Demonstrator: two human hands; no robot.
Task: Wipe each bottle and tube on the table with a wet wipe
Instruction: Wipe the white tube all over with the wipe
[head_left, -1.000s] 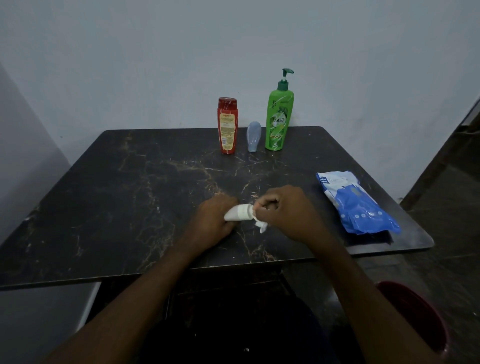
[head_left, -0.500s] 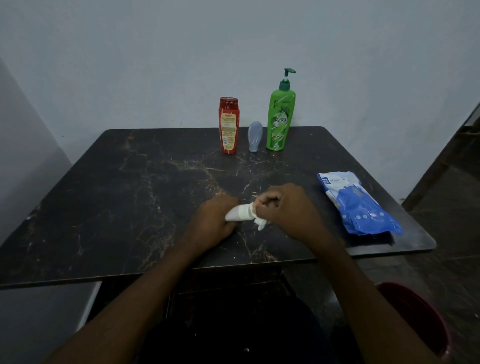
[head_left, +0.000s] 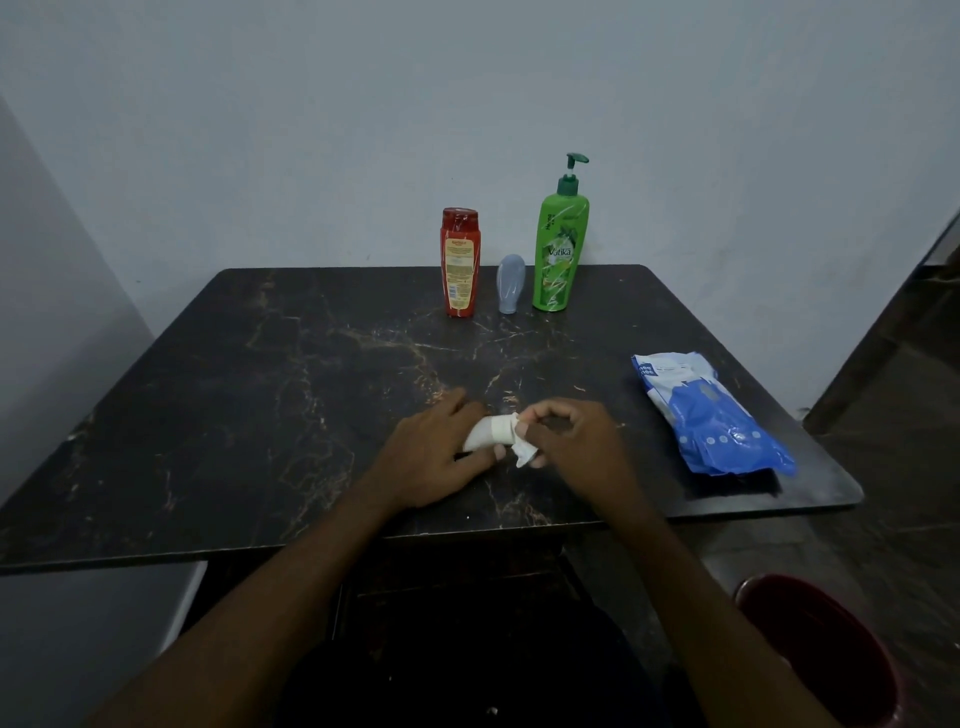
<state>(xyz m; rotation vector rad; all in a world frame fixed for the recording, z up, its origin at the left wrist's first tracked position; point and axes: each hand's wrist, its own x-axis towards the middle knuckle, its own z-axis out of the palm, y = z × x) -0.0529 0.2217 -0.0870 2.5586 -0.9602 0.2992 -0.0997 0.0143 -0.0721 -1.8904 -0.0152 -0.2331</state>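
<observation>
The left hand (head_left: 431, 457) grips a small white tube (head_left: 485, 434); the right hand (head_left: 576, 441) pinches, apparently, a crumpled wipe (head_left: 523, 454).

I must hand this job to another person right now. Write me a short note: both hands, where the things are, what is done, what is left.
Left hand grips the white tube near the front of the table. Right hand pinches the wet wipe at the tube's right end.
Red bottle, grey tube and green pump bottle stand in a row at the far edge. Wipes pack lies on the right.
Done: white tube is mid-wipe; whether the back three were wiped cannot be told.
Left: finish this tube, then any of the three not yet wiped.
</observation>
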